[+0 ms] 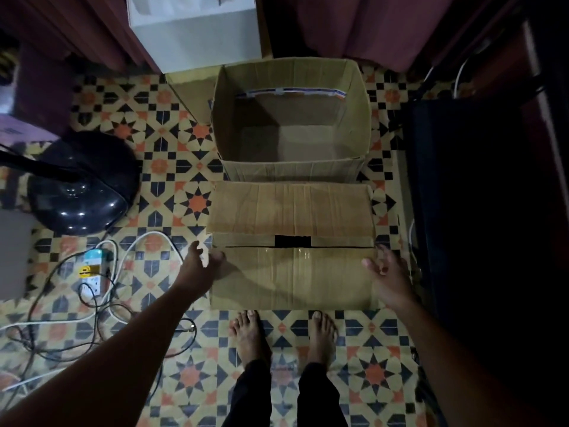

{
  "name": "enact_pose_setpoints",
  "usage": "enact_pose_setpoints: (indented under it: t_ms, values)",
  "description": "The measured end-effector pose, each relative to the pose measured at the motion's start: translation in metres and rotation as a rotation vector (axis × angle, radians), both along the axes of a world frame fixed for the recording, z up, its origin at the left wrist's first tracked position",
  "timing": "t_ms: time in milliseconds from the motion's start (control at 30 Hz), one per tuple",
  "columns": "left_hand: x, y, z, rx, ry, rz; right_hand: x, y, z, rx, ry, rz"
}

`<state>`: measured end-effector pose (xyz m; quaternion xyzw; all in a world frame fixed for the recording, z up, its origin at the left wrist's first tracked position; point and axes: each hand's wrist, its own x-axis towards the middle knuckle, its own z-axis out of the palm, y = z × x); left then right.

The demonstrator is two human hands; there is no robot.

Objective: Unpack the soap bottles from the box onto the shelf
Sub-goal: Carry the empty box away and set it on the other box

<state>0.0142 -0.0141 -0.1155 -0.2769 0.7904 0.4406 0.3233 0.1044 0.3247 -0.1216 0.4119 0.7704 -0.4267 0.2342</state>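
A closed cardboard box [292, 241] lies on the patterned floor just beyond my bare feet; its flaps meet at a seam with a small dark gap in the middle. My left hand [200, 266] is at the box's left edge, fingers apart, holding nothing. My right hand [386, 272] hovers at the right edge, also spread and holding nothing. Behind this box stands an open cardboard box [292, 118] with a bare bottom. No soap bottles or shelf are visible.
A black fan base [80, 186] sits at the left, with a power strip [92, 269] and tangled cables [61, 328] beside it. A white box [197, 35] stands at the back. A dark piece of furniture [480, 211] fills the right side.
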Motion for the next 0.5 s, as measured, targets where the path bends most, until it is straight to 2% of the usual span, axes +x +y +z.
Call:
enact_pose_setpoints:
  t_ms: [100, 233, 500]
  values:
    - [0.006, 0.013, -0.009, 0.111, -0.084, -0.008, 0.001, -0.006, -0.01, -0.061, -0.064, -0.054]
    - [0.009, 0.014, -0.023, 0.118, -0.092, -0.02, 0.006, -0.012, -0.018, -0.182, -0.032, -0.155]
    - [0.018, 0.003, -0.03, 0.169, -0.088, -0.035, 0.016, -0.01, -0.024, -0.209, -0.05, -0.127]
